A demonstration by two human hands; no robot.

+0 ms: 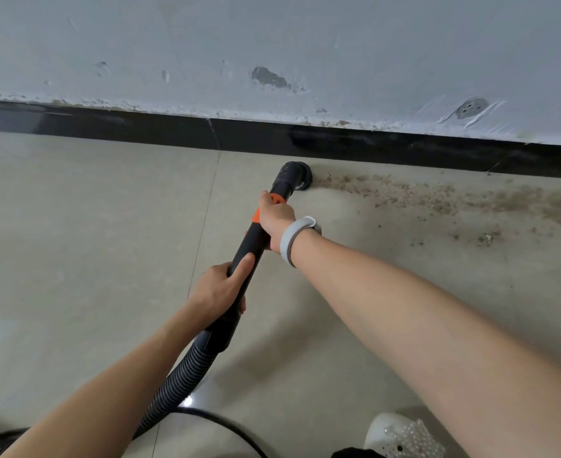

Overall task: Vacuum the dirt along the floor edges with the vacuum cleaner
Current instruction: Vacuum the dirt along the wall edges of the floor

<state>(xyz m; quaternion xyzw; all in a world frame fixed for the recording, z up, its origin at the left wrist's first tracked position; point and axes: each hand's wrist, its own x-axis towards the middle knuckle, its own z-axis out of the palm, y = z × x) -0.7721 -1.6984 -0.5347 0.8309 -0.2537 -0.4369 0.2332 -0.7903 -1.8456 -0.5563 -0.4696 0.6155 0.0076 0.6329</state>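
A black vacuum wand (251, 241) with an orange collar slants up across the beige tiled floor. Its round brush nozzle (297, 175) sits on the floor by the black skirting board, at the left end of a band of brown dirt (437, 196). My right hand (277, 219) grips the wand at the orange collar; a grey band is on that wrist. My left hand (221, 287) grips the wand lower down, just above the ribbed black hose (180, 381). More dirt specks lie scattered at the right (485, 239).
The black skirting board (140, 128) runs along a scuffed white wall (272, 44). A thin black cable (236, 431) curves across the floor near me. A white perforated shoe (401, 436) shows at the bottom right.
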